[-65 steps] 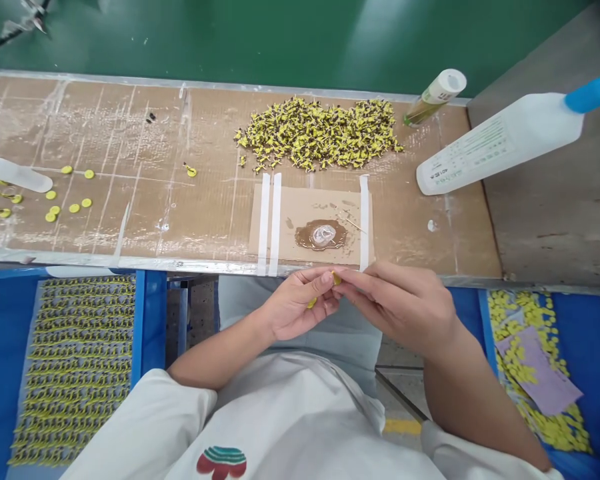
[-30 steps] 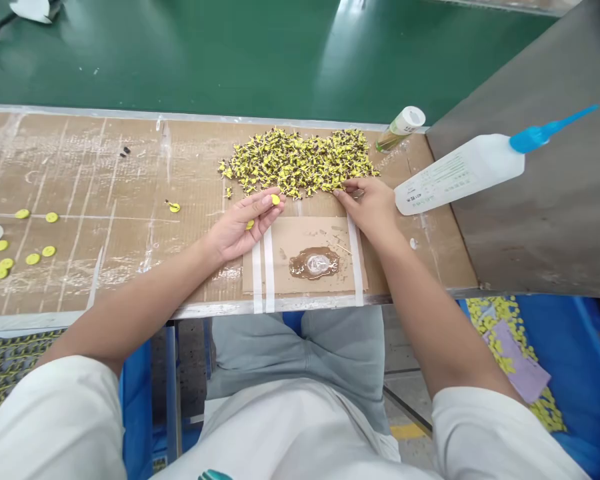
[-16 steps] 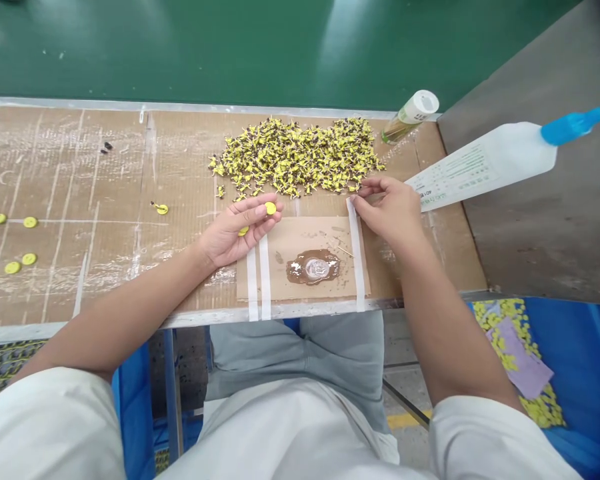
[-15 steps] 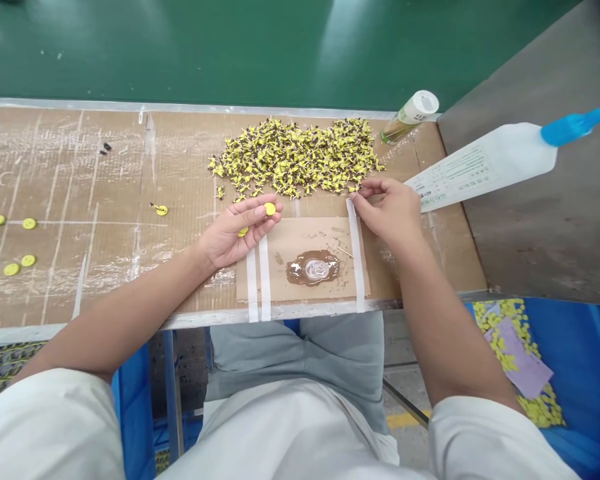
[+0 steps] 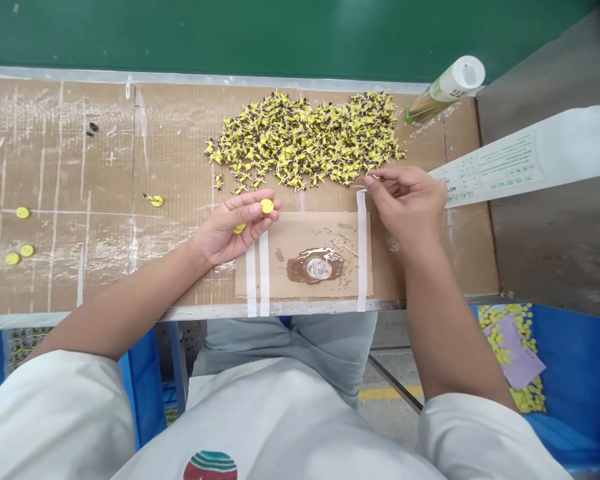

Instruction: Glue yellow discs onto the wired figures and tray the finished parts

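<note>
My left hand (image 5: 233,227) is closed on a yellow disc (image 5: 267,206), pinched at the fingertips. A second yellow disc (image 5: 239,228) rests against its curled fingers. My right hand (image 5: 407,200) is pinched around a thin toothpick (image 5: 361,187), whose end sticks out to the left above a white tape strip. Between the hands lies a cardboard piece (image 5: 310,230) with a wet patch of clear liquid (image 5: 303,270) and a whitish round spot in it. Another toothpick (image 5: 351,251) lies on the cardboard. Beyond the hands spreads a pile of tiny yellow-and-black figures (image 5: 305,140).
A clear tube of toothpicks (image 5: 445,90) leans at the back right, near a large white bottle (image 5: 525,157). A disc with a figure on it (image 5: 156,201) and several yellow discs (image 5: 13,259) lie leftward. A metal panel (image 5: 545,240) borders the right side.
My right hand has shifted slightly right and up from the pile's edge, and a toothpick now shows at its fingertips. My left hand keeps its discs. The camera view has shifted.
</note>
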A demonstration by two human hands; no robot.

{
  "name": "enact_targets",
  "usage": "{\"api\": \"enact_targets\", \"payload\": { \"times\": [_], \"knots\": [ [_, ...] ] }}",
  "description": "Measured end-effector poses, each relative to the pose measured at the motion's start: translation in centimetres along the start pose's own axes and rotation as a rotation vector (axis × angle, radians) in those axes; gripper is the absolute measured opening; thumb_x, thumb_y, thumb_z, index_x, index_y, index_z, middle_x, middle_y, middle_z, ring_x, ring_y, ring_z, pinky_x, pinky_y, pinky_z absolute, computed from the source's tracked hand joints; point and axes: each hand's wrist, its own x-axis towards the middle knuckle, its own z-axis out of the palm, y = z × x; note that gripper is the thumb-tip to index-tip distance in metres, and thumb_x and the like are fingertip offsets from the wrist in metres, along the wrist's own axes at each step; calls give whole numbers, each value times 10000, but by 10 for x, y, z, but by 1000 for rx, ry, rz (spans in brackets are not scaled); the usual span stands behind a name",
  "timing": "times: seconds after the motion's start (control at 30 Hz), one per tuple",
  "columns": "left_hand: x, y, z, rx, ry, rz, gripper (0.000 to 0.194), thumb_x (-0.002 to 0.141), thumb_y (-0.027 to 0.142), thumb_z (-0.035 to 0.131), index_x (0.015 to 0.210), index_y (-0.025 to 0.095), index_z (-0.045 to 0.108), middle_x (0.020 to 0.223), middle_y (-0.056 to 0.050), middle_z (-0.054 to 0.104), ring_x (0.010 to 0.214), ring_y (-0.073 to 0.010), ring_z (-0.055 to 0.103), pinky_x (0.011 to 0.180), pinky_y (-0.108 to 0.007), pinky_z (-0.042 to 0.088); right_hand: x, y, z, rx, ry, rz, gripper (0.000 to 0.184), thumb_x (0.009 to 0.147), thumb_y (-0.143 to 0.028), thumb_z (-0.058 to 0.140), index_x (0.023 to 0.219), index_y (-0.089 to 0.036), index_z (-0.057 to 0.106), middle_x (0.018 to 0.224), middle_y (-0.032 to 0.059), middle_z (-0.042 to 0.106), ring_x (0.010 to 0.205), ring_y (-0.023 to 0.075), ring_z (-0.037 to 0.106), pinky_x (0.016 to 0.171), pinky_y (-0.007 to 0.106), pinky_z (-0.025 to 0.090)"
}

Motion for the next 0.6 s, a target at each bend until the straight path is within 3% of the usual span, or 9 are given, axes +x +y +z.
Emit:
{"api": "enact_targets", "payload": {
  "times": [0.1,0.23,0.33,0.5,0.6],
  "knots": [
    [-1,-1,-1,39,26,1,202,829,34,644,912,174,763,908,-26,771,788,-99,753,750,-132,600,-12,-7,-13,55,62,-33,212,835,-390,758,975,-234,788,860,44,710,602,111,562,581,271,463],
    [-2,-3,0,63,98,0,257,882,72,619,1069,202,738,1011,-24,765,955,-139,751,837,-170,602,-33,-16,-28,304,-26,136,251,848,-398,746,985,-188,765,712,24,702,478,111,587,426,236,463],
    [0,-4,2,64,128,6,307,934,100,564,1180,225,699,1108,-16,745,1081,-167,717,879,-182,595,-47,-18,-36,422,-4,180,272,801,-386,791,923,-149,737,680,30,694,546,157,671,445,236,540],
    [0,-5,5,80,116,38,342,980,109,487,1260,217,650,1184,-28,712,1136,-170,693,890,-164,584,-66,-12,-54,245,-22,96,219,881,-329,700,1017,-161,734,779,38,718,605,132,693,539,225,575],
    [-1,-5,5,98,103,44,357,989,94,453,1275,210,633,1204,-32,701,1145,-160,687,889,-154,580,-74,-10,-69,103,-69,41,326,887,-281,674,1206,-220,645,881,22,748,684,146,730,581,238,587]
  ]
}}
